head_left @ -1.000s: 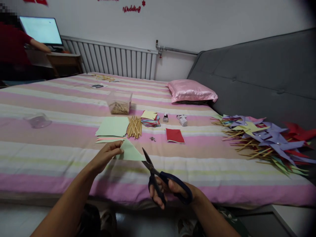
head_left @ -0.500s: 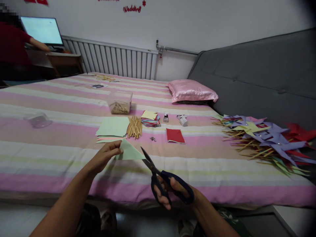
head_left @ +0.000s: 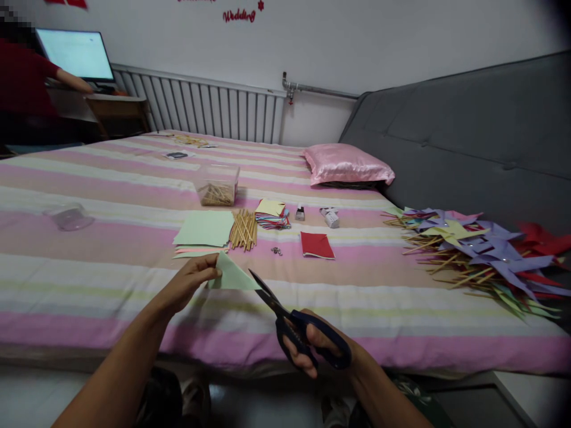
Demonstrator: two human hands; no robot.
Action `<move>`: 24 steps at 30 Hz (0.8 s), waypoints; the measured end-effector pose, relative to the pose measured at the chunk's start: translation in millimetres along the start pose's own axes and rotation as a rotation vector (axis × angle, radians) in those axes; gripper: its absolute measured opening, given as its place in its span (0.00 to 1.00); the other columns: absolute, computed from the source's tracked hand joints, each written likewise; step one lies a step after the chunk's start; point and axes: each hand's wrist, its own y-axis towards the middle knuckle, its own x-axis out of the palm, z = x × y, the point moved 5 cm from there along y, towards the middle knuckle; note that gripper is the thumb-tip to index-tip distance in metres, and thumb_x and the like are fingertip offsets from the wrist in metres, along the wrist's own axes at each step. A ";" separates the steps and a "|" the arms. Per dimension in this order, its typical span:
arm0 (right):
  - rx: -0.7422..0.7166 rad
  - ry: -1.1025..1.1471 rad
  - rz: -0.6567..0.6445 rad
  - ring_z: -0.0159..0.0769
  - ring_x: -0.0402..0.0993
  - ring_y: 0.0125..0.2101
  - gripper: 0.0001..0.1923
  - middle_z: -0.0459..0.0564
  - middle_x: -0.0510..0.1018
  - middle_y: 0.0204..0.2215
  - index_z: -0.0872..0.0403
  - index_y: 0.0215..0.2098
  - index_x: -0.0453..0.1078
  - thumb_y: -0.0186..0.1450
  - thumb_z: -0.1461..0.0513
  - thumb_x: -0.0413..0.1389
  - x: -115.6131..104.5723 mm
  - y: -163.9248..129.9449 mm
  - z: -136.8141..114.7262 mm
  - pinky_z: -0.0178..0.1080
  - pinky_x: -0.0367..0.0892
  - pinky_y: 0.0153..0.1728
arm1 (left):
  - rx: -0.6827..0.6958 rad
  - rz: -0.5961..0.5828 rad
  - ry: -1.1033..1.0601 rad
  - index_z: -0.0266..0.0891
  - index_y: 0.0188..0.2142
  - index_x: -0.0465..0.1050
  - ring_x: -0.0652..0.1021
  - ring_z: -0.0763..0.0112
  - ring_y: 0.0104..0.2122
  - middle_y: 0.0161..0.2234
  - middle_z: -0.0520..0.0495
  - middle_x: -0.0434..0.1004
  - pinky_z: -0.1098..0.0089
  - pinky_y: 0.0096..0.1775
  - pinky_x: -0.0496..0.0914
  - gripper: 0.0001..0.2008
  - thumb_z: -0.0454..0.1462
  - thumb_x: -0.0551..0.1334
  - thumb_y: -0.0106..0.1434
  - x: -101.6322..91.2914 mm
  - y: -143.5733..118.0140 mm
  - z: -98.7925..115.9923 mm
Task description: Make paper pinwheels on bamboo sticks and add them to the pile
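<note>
Pinched in my left hand (head_left: 196, 279) is a pale green paper folded to a triangle (head_left: 234, 276), its sharp corner pointing right. My right hand (head_left: 312, 345) grips dark blue-handled scissors (head_left: 277, 306), fingers through the loops. The blades are slightly apart and meet the paper's right corner. Just beyond lie a stack of pale green paper sheets (head_left: 203, 228), a bundle of thin wooden sticks (head_left: 243, 229), a pile of small coloured paper squares (head_left: 271, 214), a red paper square stack (head_left: 316, 245) and some tiny metal pieces (head_left: 276, 251).
A clear plastic box (head_left: 217, 187) holds more sticks; a clear lid (head_left: 69, 217) lies left. Finished paper pinwheels (head_left: 482, 249) heap at the right by the grey headboard (head_left: 468, 119). A pink pillow (head_left: 348, 164) is behind. A person in red (head_left: 27, 83) sits at a monitor (head_left: 75, 54).
The scissor blades have closed partway at the paper's right corner, and the handle loops have drawn nearer each other. My left hand and the paper have hardly moved.
</note>
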 end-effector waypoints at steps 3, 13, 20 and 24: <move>0.008 -0.033 0.015 0.21 0.60 0.12 0.31 0.42 0.65 0.15 0.60 0.24 0.64 0.53 0.39 0.53 -1.1 -0.1 -0.6 0.26 0.54 0.10 | 0.004 0.000 0.005 0.38 0.26 0.74 0.66 0.72 0.24 0.23 0.50 0.70 0.73 0.28 0.60 0.05 0.35 0.60 0.52 -0.6 0.2 -0.9; 0.074 -0.075 0.058 0.21 0.58 0.08 0.32 0.40 0.63 0.10 0.59 0.20 0.63 0.48 0.37 0.55 -0.9 2.8 -1.9 0.24 0.53 0.06 | 0.003 -0.006 0.006 0.37 0.25 0.73 0.65 0.74 0.23 0.22 0.52 0.68 0.74 0.27 0.58 0.04 0.35 0.59 0.52 -1.0 0.3 -1.2; 0.144 -0.088 0.114 0.20 0.57 0.07 0.31 0.39 0.63 0.09 0.59 0.19 0.62 0.47 0.38 0.56 -0.4 3.1 -4.1 0.23 0.53 0.06 | -0.013 -0.027 0.017 0.36 0.27 0.72 0.65 0.74 0.25 0.24 0.52 0.68 0.73 0.29 0.59 0.05 0.34 0.58 0.53 -1.9 0.5 -4.2; 0.167 -0.126 0.124 0.20 0.58 0.07 0.31 0.39 0.63 0.09 0.59 0.18 0.62 0.49 0.38 0.55 -0.8 2.8 -4.2 0.23 0.53 0.06 | -0.013 -0.024 0.012 0.35 0.27 0.71 0.65 0.74 0.25 0.23 0.53 0.68 0.73 0.29 0.58 0.04 0.34 0.59 0.53 -2.4 0.9 -4.1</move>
